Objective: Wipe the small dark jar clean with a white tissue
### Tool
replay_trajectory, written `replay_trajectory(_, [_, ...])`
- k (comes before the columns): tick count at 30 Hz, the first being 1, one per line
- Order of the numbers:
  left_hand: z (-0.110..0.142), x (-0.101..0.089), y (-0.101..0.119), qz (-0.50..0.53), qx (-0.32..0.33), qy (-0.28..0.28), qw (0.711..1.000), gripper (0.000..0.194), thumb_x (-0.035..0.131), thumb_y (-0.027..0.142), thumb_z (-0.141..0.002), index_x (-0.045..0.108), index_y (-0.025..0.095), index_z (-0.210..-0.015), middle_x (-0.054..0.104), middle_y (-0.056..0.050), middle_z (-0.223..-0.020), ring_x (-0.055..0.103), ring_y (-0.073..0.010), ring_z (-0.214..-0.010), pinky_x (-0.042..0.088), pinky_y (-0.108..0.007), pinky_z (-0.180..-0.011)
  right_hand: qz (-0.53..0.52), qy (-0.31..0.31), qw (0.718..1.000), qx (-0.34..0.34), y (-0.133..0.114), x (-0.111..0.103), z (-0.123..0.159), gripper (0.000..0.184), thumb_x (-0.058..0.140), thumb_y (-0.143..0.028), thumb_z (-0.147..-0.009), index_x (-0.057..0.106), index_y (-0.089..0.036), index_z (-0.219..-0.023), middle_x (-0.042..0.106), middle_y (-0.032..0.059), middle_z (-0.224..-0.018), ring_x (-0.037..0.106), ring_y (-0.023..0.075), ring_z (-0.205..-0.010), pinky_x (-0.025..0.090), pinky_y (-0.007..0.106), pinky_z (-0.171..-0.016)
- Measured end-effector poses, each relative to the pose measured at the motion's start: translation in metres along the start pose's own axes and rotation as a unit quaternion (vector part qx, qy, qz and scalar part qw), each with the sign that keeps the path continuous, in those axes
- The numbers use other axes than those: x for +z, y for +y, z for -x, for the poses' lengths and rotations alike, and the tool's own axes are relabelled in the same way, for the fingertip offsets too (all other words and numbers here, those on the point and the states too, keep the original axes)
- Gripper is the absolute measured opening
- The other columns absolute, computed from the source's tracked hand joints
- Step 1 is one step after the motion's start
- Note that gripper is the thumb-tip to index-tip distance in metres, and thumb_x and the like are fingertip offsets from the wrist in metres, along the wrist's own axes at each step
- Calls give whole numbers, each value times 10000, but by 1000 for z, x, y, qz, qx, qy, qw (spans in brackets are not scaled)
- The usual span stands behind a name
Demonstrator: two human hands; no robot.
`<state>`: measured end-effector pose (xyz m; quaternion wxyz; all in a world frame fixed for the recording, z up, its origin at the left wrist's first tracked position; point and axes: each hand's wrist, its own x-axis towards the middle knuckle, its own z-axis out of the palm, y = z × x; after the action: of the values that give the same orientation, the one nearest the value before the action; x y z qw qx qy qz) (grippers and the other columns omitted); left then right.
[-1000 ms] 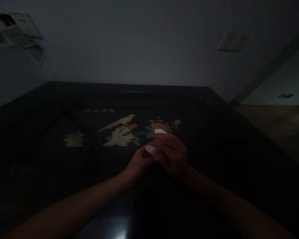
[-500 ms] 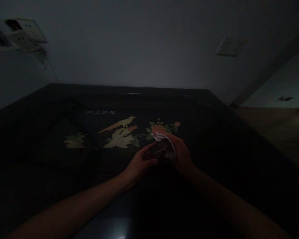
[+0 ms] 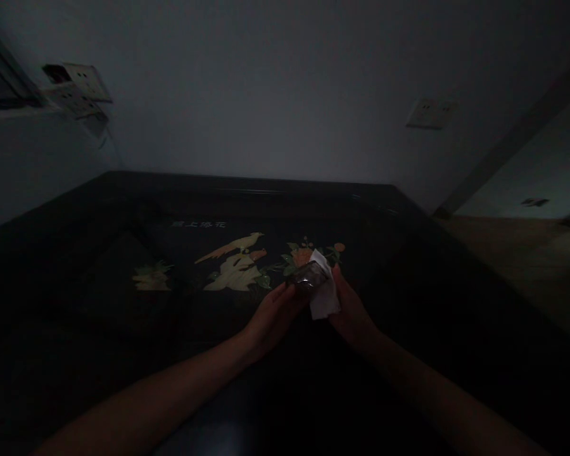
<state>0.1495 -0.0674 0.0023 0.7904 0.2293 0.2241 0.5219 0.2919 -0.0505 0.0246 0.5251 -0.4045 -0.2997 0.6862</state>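
Dim light: my left hand [image 3: 270, 313] and right hand [image 3: 349, 310] both grasp a small glossy object [image 3: 308, 277] in white tissue [image 3: 323, 296] above the dark tabletop [image 3: 432, 285]; likely light, slippery, so pinch its edges.

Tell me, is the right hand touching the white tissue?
Touching. The head view shows the white tissue draped against the right hand, whose fingers sit behind it. The left hand meets a dark shiny object beside it.

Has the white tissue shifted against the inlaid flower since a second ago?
Yes. The white tissue has opened out and dropped toward the person, now hanging below the inlaid flower.
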Motion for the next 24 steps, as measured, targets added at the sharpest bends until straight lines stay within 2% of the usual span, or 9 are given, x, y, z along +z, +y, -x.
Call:
replay_trajectory(3, [1,2,1,19,-11,1,1000,335,662,263,-800,636,125,-1103,631,-111,-1210,559,-234,-1156,314,-381,-1096,41,-25,999,-21,0,-4,14,420,723,-404,-718,612,-255,-1094,702,18,-1062,659,191,-923,504,291,-768])
replay_trajectory(5, [2,3,2,30,-19,-3,999,340,635,259,-822,618,119,-1131,615,-121,-1232,552,-240,-1165,311,-385,-1098,46,-5,999,-19,-3,-7,21,424,764,-331,-679,630,-249,-1073,713,12,-1025,665,181,-891,505,278,-763])
replay_trajectory(7, [4,2,3,43,-34,-9,998,353,610,266,-841,596,127,-1164,589,-128,-1265,537,-257,-1182,312,-414,-1094,38,35,999,-13,-7,-11,27,395,771,-334,-659,656,-227,-1022,724,22,-981,670,183,-859,511,283,-757])
replay_trajectory(10, [6,1,5,70,-67,-14,995,348,571,289,-866,570,186,-1198,565,-108,-1294,516,-291,-1196,320,-520,-1065,48,70,996,-9,-13,-18,32,372,767,-350,-646,676,-213,-979,732,34,-941,674,193,-822,521,304,-756])
replay_trajectory(13, [8,1,7,91,-89,-13,992,322,535,308,-883,566,229,-1194,572,-83,-1282,486,-300,-1213,313,-602,-1032,137,75,986,-52,-19,-24,35,352,706,-385,-713,666,-229,-1026,718,38,-1005,668,214,-888,521,329,-788])
replay_trajectory(15, [8,2,9,92,-101,-9,991,298,528,314,-882,593,195,-1147,611,-92,-1216,490,-293,-1194,305,-607,-1031,247,75,958,-122,-23,-27,36,332,645,-398,-775,651,-236,-1065,696,40,-1080,645,227,-979,504,344,-850])
replay_trajectory(18, [7,4,11,91,-126,-12,988,291,521,328,-879,627,136,-1071,654,-113,-1116,520,-283,-1142,301,-571,-1042,398,54,891,-214,-27,-31,39,308,532,-355,-868,619,-232,-1137,676,48,-1140,621,227,-1057,481,354,-921])
replay_trajectory(21, [7,4,11,95,-148,-19,984,308,509,328,-883,626,123,-1082,659,-118,-1107,539,-270,-1115,298,-530,-1048,484,-2,823,-297,-25,-36,42,367,429,-206,-907,555,-245,-1249,640,51,-1228,596,208,-1128,473,358,-968])
replay_trajectory(24, [8,3,10,91,-160,-35,982,314,510,314,-885,613,125,-1114,651,-113,-1138,544,-254,-1117,298,-492,-1050,542,-62,736,-401,-21,-43,41,521,360,-67,-888,460,-285,-1350,548,40,-1351,521,182,-1232,439,365,-1030])
